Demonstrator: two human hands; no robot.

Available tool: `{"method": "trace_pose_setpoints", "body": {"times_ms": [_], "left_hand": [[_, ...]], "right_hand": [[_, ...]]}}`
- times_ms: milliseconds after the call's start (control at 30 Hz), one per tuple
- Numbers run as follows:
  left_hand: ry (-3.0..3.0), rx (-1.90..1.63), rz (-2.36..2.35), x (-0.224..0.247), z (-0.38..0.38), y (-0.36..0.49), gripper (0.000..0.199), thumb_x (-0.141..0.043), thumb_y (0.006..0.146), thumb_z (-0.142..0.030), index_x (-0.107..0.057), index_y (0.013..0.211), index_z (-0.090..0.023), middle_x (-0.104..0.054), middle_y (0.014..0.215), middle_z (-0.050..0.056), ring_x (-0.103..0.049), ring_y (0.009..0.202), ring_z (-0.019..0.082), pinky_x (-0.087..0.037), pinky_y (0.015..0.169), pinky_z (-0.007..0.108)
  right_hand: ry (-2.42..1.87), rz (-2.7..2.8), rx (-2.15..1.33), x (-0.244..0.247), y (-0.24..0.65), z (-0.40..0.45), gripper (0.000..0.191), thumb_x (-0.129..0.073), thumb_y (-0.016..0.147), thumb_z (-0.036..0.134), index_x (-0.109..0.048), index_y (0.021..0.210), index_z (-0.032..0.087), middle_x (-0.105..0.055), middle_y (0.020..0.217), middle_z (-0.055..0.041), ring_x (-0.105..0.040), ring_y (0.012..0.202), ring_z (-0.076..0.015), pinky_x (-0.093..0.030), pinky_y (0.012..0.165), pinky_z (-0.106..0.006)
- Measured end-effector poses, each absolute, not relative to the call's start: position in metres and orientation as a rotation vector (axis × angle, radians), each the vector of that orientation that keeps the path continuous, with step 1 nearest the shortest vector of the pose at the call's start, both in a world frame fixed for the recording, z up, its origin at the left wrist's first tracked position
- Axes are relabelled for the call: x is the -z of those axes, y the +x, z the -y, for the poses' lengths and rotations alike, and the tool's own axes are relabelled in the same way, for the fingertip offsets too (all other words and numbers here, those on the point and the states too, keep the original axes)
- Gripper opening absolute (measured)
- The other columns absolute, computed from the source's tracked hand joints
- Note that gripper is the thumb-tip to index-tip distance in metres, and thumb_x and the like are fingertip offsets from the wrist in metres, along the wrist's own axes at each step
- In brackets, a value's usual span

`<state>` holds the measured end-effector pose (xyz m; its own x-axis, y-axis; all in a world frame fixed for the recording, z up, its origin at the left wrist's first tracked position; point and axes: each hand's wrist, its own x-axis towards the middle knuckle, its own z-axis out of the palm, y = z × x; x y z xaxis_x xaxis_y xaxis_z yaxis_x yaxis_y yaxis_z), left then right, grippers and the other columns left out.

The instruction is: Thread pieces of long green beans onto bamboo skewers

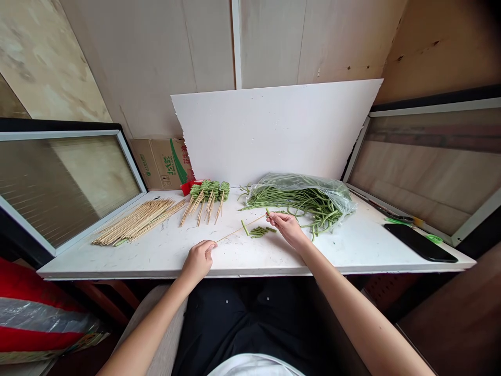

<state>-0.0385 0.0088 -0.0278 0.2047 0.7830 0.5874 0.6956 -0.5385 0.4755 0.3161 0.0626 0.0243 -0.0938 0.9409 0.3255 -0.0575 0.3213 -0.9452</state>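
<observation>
My left hand (199,259) is closed on one end of a thin bamboo skewer (240,228), which slants up to the right. At its other end, my right hand (287,228) pinches a short piece of green bean (267,211) against the tip; whether the tip has gone into it I cannot tell. Below and left of my right hand lie several cut bean pieces (258,232) on the white table (156,259). Behind that hand, long green beans (289,198) spill out of a clear plastic bag (332,189).
Loose skewers (135,222) lie in a pile on the left. Bean-filled skewers (211,191) are stacked at the back, near a red object (188,187) and a cardboard box (160,162). A black phone (418,242) and scissors (399,217) rest at the right. A white board (274,133) stands behind.
</observation>
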Motion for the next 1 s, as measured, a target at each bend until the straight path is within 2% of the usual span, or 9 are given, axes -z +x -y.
{"method": "trace_pose_setpoints", "body": {"times_ms": [400, 567, 700, 1000], "left_hand": [[2.338, -1.291, -1.423, 0.024, -0.007, -0.035, 0.029, -0.046, 0.100, -0.015, -0.075, 0.098, -0.020, -0.078, 0.100, 0.009, -0.073, 0.092, 0.023, -0.057, 0.082, 0.034], [2.345, -1.302, -1.405, 0.021, -0.006, -0.034, 0.029, -0.045, 0.102, -0.018, -0.074, 0.098, -0.020, -0.077, 0.099, 0.008, -0.072, 0.091, 0.022, -0.056, 0.082, 0.034], [2.361, -1.314, -1.410, 0.022, -0.007, -0.035, 0.028, -0.047, 0.102, -0.020, -0.075, 0.098, -0.019, -0.077, 0.096, 0.008, -0.072, 0.085, 0.021, -0.054, 0.077, 0.032], [2.342, -1.327, -1.428, 0.021, -0.006, -0.035, 0.029, -0.048, 0.097, -0.013, -0.077, 0.097, -0.018, -0.075, 0.087, 0.006, -0.068, 0.075, 0.018, -0.052, 0.071, 0.029]], "right_hand": [[-0.901, 1.348, -1.039, -0.026, 0.315, -0.062, 0.042, -0.077, 0.082, 0.063, -0.082, 0.089, 0.022, -0.076, 0.098, -0.0104, -0.064, 0.091, -0.0241, -0.048, 0.078, -0.035], [-0.937, 1.307, -1.006, -0.028, 0.316, -0.063, 0.042, -0.080, 0.079, 0.064, -0.081, 0.085, 0.022, -0.076, 0.092, -0.0100, -0.064, 0.085, -0.0237, -0.046, 0.075, -0.035], [-0.980, 1.321, -0.954, -0.031, 0.316, -0.060, 0.042, -0.080, 0.079, 0.063, -0.082, 0.084, 0.022, -0.076, 0.090, -0.0100, -0.064, 0.086, -0.0246, -0.047, 0.078, -0.036], [-1.034, 1.255, -0.939, -0.030, 0.302, -0.056, 0.047, -0.080, 0.077, 0.067, -0.080, 0.085, 0.021, -0.076, 0.091, -0.0108, -0.063, 0.086, -0.0247, -0.045, 0.077, -0.036]]}}
